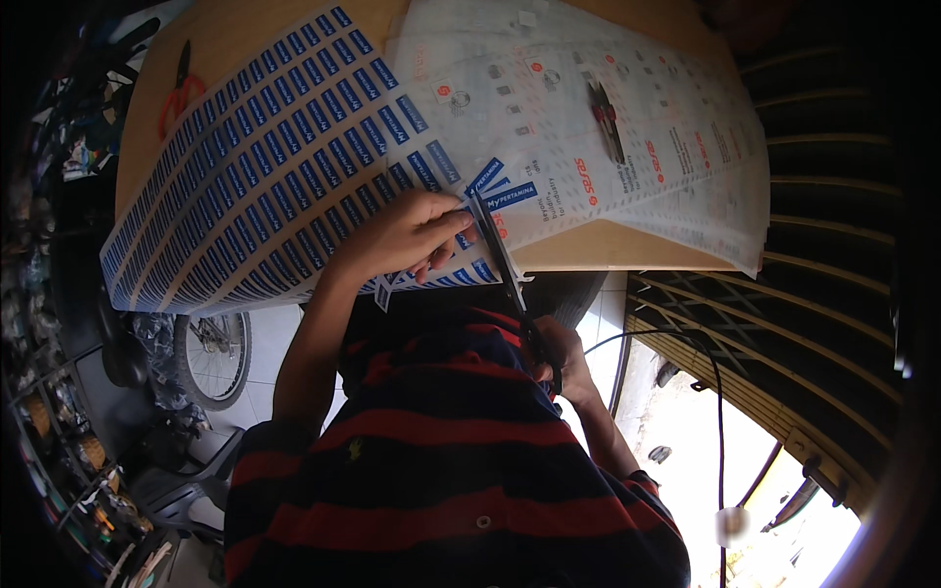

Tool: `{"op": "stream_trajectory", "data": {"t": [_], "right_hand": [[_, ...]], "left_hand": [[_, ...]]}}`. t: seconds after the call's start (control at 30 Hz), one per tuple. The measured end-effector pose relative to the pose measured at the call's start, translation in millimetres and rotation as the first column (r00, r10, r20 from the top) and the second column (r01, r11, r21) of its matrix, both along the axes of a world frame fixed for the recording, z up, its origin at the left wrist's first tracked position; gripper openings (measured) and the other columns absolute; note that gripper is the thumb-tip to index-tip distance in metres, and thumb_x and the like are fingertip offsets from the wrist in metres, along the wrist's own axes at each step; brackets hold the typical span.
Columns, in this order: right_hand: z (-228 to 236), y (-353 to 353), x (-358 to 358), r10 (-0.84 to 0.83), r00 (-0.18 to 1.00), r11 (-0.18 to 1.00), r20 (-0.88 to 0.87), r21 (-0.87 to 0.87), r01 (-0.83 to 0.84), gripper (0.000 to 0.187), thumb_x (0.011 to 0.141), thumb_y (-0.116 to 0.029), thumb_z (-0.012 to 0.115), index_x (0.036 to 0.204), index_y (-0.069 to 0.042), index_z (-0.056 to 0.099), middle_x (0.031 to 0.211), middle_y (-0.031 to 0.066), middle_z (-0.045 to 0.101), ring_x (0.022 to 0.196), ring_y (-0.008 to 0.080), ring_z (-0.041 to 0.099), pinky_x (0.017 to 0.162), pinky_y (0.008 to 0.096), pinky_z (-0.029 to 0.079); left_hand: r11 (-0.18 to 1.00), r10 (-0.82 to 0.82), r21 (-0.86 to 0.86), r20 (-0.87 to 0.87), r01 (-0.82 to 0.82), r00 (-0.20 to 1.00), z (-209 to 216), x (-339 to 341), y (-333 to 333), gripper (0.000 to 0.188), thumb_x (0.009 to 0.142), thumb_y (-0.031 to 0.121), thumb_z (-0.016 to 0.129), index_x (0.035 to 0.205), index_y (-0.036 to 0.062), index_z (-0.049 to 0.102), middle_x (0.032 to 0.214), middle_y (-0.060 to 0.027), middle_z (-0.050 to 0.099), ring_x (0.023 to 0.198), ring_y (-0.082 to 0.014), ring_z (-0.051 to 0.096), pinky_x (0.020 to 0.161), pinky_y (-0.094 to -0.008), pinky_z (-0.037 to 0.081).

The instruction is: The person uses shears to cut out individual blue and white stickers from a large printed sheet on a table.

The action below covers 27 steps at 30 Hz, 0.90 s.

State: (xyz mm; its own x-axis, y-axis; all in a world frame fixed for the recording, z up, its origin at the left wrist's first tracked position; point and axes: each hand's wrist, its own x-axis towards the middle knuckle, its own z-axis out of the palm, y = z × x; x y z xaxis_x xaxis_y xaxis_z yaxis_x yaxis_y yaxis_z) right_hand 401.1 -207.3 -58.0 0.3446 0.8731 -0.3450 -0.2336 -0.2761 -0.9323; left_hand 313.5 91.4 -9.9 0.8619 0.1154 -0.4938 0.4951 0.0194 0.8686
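A large sheet of blue labels [294, 157] lies over the left part of the wooden table [211, 44], its near edge hanging over the front. My left hand [417, 235] is closed on the sheet's right edge, thumb and fingers pinched together. Black-handled scissors [503, 253] are in my right hand [565, 355], which sits low beyond the table edge. Their blades point up and away, with the tips beside my left fingers at the sheet's edge. Several separate blue label strips [512, 196] lie just right of the blades. A small cut piece [381, 294] dangles below my left hand.
Overlapping translucent printed sheets [686, 118] cover the table's right side, with a dark tool with red parts [606, 122] on top. Red-handled scissors [181, 98] rest at the far left. A bicycle wheel [213, 358], a black cable [718, 412] and a folding metal gate [814, 260] surround the table.
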Motion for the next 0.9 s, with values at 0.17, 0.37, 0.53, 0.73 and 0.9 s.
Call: {"op": "stream_trajectory", "data": {"t": [0.17,0.37,0.53,0.73,0.9], "right_hand": [[0,5,1,0.010,0.995,0.999,0.103,0.041,-0.015,0.077,0.066,-0.061,0.080,0.105,0.002,0.059,0.069,-0.0002,0.058,0.063,0.0063,0.050,0.055,0.0247,0.039],[0,6,-2,0.008,0.987,0.999,0.159,0.030,-0.013,0.074,0.067,-0.059,0.080,0.103,0.002,0.059,0.067,-0.0005,0.057,0.061,0.0059,0.050,0.054,0.0244,0.040],[2,7,-5,-0.009,0.973,1.000,0.231,0.020,0.004,0.063,0.072,-0.051,0.081,0.099,0.002,0.060,0.065,-0.0002,0.059,0.058,0.0055,0.051,0.052,0.0239,0.039],[1,5,-8,-0.017,0.971,0.999,0.239,-0.032,0.026,0.054,0.076,-0.043,0.081,0.098,0.002,0.060,0.062,-0.0007,0.059,0.054,0.0049,0.051,0.049,0.0232,0.037],[5,7,-7,-0.037,0.995,0.999,0.095,0.010,0.037,0.071,0.070,-0.062,0.078,0.095,0.001,0.058,0.066,-0.0010,0.056,0.059,0.0064,0.049,0.052,0.0244,0.037]], "left_hand": [[0.999,0.025,0.019,0.036,-0.026,0.999,-5,-1,-3,0.030,0.101,0.019,0.050,0.093,-0.0048,0.065,0.051,-0.0007,0.051,0.036,-0.0062,0.045,0.038,-0.0204,0.036],[0.998,0.034,0.042,0.120,-0.039,0.992,-11,-5,-3,0.031,0.100,0.020,0.050,0.090,-0.0043,0.066,0.049,-0.0002,0.049,0.037,-0.0063,0.044,0.038,-0.0224,0.034],[0.985,0.160,0.051,0.091,-0.165,0.983,-8,-4,-5,0.032,0.101,0.024,0.046,0.095,-0.0021,0.063,0.051,0.0034,0.040,0.038,-0.0036,0.033,0.037,-0.0205,0.027],[0.955,0.285,-0.082,0.009,-0.283,0.958,-11,-5,-5,0.020,0.100,0.021,0.045,0.101,0.0028,0.052,0.057,0.0045,0.037,0.041,-0.0032,0.030,0.037,-0.0199,0.023],[0.884,0.461,-0.173,0.176,-0.433,0.870,-10,-5,-12,0.011,0.098,0.012,0.054,0.100,0.0016,0.051,0.066,-0.0019,0.052,0.043,-0.0033,0.038,0.037,-0.0201,0.029]]}}
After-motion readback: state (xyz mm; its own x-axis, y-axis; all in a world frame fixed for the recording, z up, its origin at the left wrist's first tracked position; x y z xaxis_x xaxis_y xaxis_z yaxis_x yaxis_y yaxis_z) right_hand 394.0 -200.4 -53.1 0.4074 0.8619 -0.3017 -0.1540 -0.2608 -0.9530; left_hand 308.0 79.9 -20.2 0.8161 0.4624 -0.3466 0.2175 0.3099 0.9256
